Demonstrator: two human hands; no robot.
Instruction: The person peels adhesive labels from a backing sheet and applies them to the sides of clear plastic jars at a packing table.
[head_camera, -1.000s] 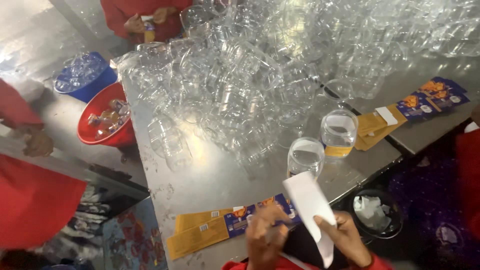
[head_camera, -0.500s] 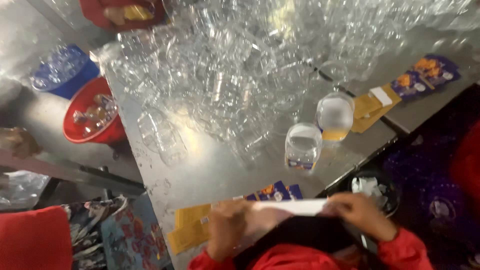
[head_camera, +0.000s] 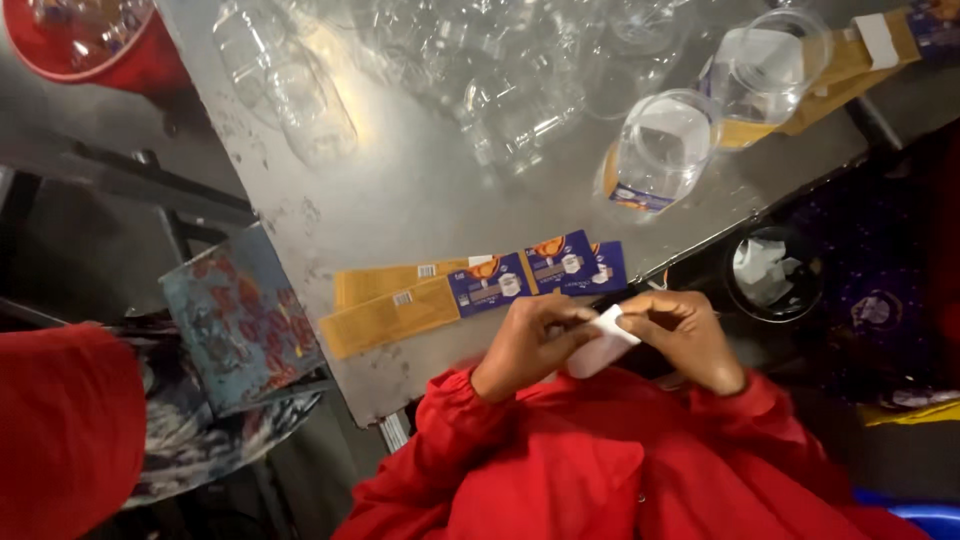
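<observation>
Head view: your left hand (head_camera: 530, 340) and right hand (head_camera: 685, 335) pinch white label backing (head_camera: 603, 340); two jars (head_camera: 665, 150) labelled, many glass jars (head_camera: 510, 110) bare.

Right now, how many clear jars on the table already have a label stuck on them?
2 that I can tell. One labelled jar lies near the table's front edge; another labelled jar sits behind it, upper right. The bare jars piled behind may hide more.

The table (head_camera: 400, 200) is dull, scuffed metal. Clear glossy plastic jars (head_camera: 665, 145) stand on it beside glossy printed paper labels (head_camera: 480, 290). The white strip (head_camera: 603, 340) looks matt paper.
</observation>
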